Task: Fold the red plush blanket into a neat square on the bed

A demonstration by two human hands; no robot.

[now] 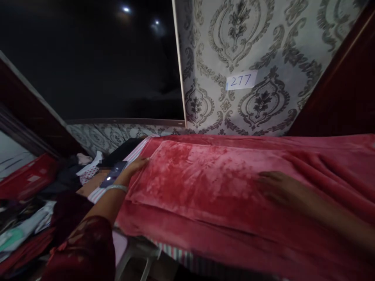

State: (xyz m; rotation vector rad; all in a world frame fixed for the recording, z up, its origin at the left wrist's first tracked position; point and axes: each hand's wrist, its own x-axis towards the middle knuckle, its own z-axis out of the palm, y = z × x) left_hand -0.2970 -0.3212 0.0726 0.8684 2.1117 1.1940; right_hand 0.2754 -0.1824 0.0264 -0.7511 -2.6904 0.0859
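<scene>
A red plush blanket (205,179) lies spread in folded layers, with lighter patches where its pile is brushed. At the left edge of the folded part rests my left hand (137,166), fingers stretched out against the fabric. A pale bracelet (117,188) circles that wrist. My right hand (271,185) is over the right half of the blanket, palm down and fingers extended, somewhat smeared by motion. Near its forearm, loose creases (331,171) run through the cloth. Striped cloth (175,251) shows beneath the blanket's front edge.
Beside my left wrist lies a dark phone (113,177) with a bright spot on it. Below the front edge stands a pale plastic chair (137,249). Clothes (32,226) are heaped at far left. A dark screen (117,66) and patterned wall (252,43) rise behind.
</scene>
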